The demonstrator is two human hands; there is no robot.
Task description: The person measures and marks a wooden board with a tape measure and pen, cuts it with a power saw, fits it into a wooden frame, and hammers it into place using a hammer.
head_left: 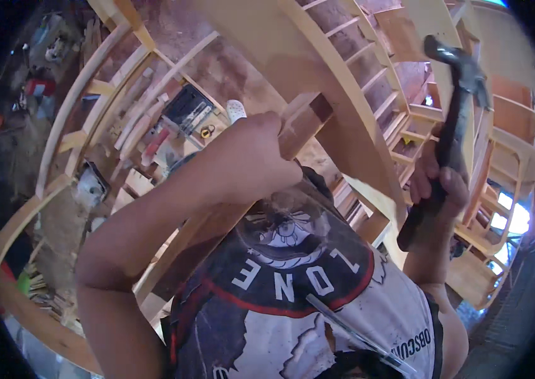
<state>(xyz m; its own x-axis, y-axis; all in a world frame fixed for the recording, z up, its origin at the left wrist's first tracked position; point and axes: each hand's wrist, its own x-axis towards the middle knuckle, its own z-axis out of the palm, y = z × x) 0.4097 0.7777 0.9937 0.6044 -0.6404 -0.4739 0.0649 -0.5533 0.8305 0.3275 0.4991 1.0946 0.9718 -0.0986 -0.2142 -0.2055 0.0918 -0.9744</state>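
Head view, looking down the person's own torso. The left hand [251,158] is gripping a long wooden batten [302,120], its fingers wrapped fully round the stock just below the batten's squared upper end, which is lying against the curved wooden frame [337,82]. The right hand [435,183] is clenching the dark handle of a hammer [454,120], fingers closed tight about the grip; the hammer head is standing raised to the right of the curved wooden frame, well apart from the batten.

Left of the frame, a black open case [188,107] is lying on the floor; its contents are too small to make out. Offcuts of timber and a red-handled tool [157,142] are lying near it. A second curved rail [84,101] is arcing further left of the frame. To the right of the frame, laddered wooden sections [501,158] are standing stacked.

The person's printed sleeveless shirt [305,297] is filling the lower middle and hiding the batten's lower length and the floor beneath. The rim is darkening and bending all straight edges.
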